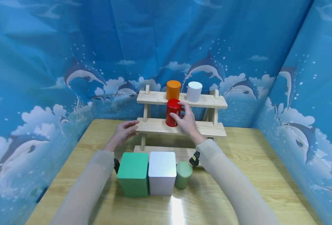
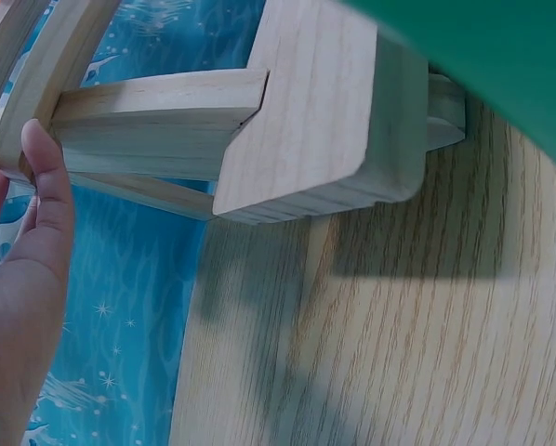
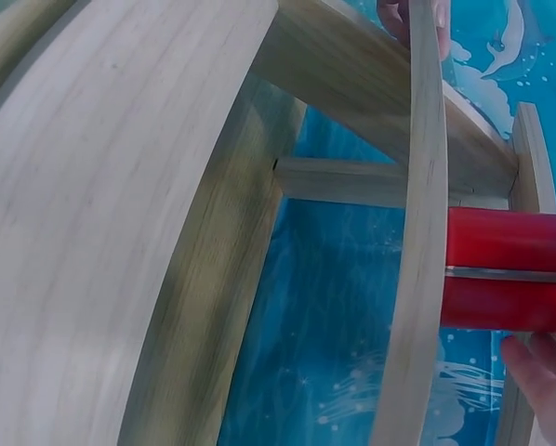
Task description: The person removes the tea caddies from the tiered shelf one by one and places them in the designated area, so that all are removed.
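Note:
On the middle tier of a wooden stepped shelf (image 1: 151, 125) stands a red mug (image 1: 171, 114), upright, with a smooth flat top and a handle on its right. My right hand (image 1: 186, 120) grips it from the right, thumb across its front and fingers by the handle. A silver line runs along the mug (image 3: 510, 246) in the right wrist view. At the left end of that tier, my left hand (image 1: 123, 132) holds the board's end between thumb and fingers, as the left wrist view shows near the board (image 2: 50, 74).
An orange cylinder (image 1: 173, 90) and a white cylinder (image 1: 194, 92) stand on the top tier. In front of the shelf are a green box (image 1: 133, 175), a white box (image 1: 162, 173) and a green canister (image 1: 184, 175) on the wooden table (image 1: 261, 187). Blue dolphin curtains (image 1: 154, 40) hang behind.

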The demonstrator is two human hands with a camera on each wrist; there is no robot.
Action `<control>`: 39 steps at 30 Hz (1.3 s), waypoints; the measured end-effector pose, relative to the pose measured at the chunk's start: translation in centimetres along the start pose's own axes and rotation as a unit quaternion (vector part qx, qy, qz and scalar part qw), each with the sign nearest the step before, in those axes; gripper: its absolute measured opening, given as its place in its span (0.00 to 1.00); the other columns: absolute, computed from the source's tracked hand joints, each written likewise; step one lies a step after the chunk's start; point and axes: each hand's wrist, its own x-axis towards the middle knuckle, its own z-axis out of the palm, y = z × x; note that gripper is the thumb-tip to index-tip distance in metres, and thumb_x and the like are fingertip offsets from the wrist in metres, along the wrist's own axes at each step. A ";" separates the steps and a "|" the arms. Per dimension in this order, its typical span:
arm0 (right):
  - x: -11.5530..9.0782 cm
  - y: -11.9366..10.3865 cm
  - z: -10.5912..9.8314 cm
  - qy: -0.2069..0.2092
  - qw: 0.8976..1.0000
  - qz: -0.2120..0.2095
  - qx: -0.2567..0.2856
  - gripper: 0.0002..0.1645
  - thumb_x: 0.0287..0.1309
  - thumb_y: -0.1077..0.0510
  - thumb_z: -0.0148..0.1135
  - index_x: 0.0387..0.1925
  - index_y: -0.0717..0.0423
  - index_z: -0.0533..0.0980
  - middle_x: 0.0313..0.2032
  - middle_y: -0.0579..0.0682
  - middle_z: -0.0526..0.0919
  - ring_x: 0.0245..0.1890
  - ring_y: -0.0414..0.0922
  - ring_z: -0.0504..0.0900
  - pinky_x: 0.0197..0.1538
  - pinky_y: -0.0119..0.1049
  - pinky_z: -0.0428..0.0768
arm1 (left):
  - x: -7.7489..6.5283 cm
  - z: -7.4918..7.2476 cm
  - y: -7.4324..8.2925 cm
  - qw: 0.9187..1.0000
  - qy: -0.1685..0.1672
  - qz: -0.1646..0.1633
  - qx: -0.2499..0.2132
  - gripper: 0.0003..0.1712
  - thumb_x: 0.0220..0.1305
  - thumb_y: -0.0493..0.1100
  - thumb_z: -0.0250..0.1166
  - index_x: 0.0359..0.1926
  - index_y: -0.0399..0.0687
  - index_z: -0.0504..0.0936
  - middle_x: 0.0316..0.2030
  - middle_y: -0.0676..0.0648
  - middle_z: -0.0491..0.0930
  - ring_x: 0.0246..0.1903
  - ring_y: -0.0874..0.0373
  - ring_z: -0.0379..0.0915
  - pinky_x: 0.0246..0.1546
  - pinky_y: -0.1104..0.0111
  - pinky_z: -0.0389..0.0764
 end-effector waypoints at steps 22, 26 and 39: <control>-0.4 -0.2 -0.5 0.030 0.998 -0.059 -0.005 0.29 0.51 0.58 0.69 0.54 0.55 0.67 0.53 0.51 0.72 0.51 0.47 0.72 0.46 0.41 0.80 | -0.1 -0.1 0.1 1.000 -0.006 -0.005 0.005 0.27 0.62 0.46 0.63 0.60 0.45 0.71 0.59 0.46 0.68 0.50 0.51 0.71 0.49 0.63 0.78; -0.6 -0.5 -0.7 0.032 0.997 -0.074 0.002 0.30 0.51 0.59 0.69 0.54 0.55 0.67 0.54 0.52 0.72 0.51 0.48 0.73 0.46 0.42 0.81 | 0.0 -0.2 0.0 1.000 -0.007 -0.001 0.005 0.27 0.62 0.46 0.63 0.61 0.44 0.71 0.59 0.45 0.68 0.51 0.51 0.70 0.47 0.64 0.78; -2.7 -4.8 -1.9 0.002 0.991 -0.134 -0.007 0.29 0.48 0.70 0.67 0.52 0.70 0.67 0.52 0.64 0.72 0.50 0.56 0.73 0.44 0.55 0.79 | -0.1 -0.4 -0.2 1.000 -0.017 0.026 0.001 0.24 0.63 0.43 0.61 0.59 0.41 0.72 0.58 0.43 0.69 0.45 0.54 0.74 0.45 0.65 0.80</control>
